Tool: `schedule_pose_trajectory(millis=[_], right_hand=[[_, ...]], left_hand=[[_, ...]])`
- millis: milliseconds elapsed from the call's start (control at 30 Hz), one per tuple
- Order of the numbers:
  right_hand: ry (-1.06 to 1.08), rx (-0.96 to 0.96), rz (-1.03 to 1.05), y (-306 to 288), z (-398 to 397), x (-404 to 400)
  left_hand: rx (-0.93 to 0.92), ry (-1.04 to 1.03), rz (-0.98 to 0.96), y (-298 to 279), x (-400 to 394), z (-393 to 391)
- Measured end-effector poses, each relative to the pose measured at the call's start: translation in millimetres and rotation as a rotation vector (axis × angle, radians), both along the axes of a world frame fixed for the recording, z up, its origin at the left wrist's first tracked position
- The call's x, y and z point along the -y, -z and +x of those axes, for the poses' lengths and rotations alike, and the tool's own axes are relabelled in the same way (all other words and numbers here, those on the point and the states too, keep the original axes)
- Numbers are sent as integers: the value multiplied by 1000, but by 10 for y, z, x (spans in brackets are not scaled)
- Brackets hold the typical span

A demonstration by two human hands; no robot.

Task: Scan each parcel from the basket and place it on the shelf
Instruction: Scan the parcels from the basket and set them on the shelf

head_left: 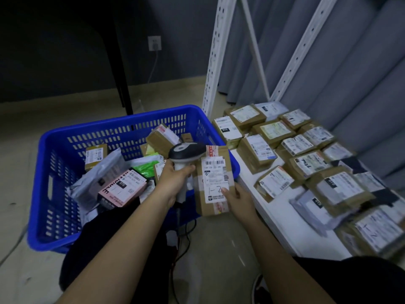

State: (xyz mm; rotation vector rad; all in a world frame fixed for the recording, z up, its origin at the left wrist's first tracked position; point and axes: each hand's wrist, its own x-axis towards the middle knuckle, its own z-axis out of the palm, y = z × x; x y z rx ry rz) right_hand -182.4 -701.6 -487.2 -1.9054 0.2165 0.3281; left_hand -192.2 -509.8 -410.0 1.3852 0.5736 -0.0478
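Left hand [176, 175] grips the barcode scanner [186, 152], its head just above the label. Right hand [235, 197] pinches a brown cardboard parcel [213, 181] marked "1-2", held over the blue basket's [54, 172] right rim, beside the white shelf [274, 213] stacked with labelled parcels.

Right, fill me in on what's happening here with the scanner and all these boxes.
A person is scanning parcels. The left hand grips a grey-and-black handheld barcode scanner, its head close to the label of a brown cardboard parcel marked "1-2", which the right hand holds up by its lower edge. The blue plastic basket behind still holds several parcels, including a pink box. The white shelf on the right already carries many labelled cardboard parcels.
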Motion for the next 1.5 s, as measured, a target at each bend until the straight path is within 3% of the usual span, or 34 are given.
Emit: schedule_pose_trajectory(millis=[167,333,467,667,833,1033,1500], right_hand=[[6,-222,209,35,49,-32],[10,-325,301,134,140,-49],[-103,-427,311,78,105,44],[92,-145,301,4,66,321],[222,-45,258,-72,163,441],[285,-8,357,-142,184,446],[273,-4,288,-178,192,435]], left_hand=[[-4,9,15,47,43,41],[3,10,9,17,39,22],[28,35,6,-28,16,-27],[111,146,54,-72,32,-101],[170,265,88,-53,117,-169],[224,360,99,-54,165,-210],[248,467,81,-53,188,-231]])
